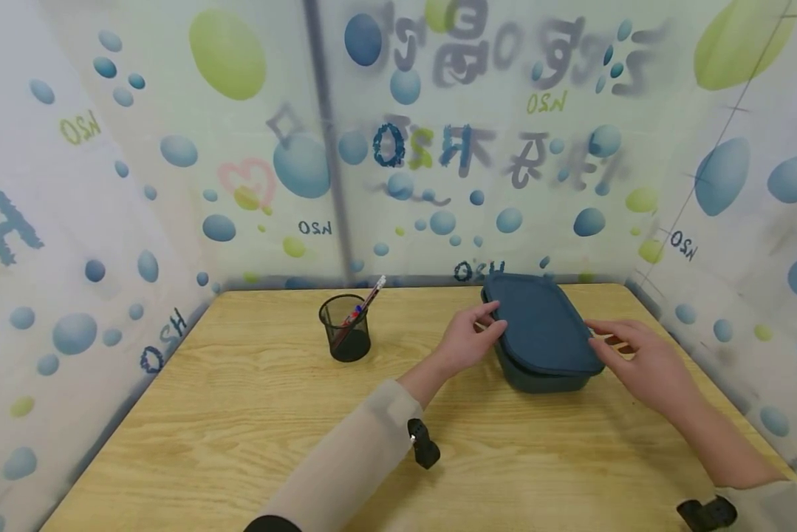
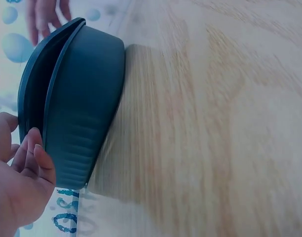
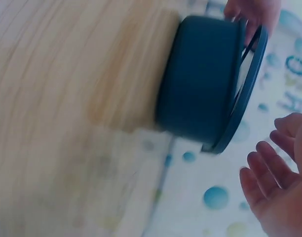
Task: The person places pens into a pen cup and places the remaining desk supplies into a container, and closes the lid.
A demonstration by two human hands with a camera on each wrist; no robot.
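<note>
A dark blue rectangular food container (image 1: 546, 383) stands on the table, its matching lid (image 1: 543, 325) lying loose and tilted on top. In the left wrist view, a dark gap shows between lid and container wall. My left hand (image 1: 466, 338) pinches the lid's left edge between thumb and fingers, with fingertips at the gap. On the other side, my right hand (image 1: 654, 366) is beside the lid's right edge, fingers loosely bent. The right wrist view shows this right hand (image 3: 284, 177) apart from the lid and holding nothing. The container's inside is hidden.
A black mesh pen cup (image 1: 349, 340) with a few pens (image 1: 369, 299) stands left of the container. The wooden table (image 1: 238, 414) is bounded by patterned fabric walls (image 1: 398, 244) at the back and both sides. Dark wrist devices (image 1: 425, 443) sit at the sleeves.
</note>
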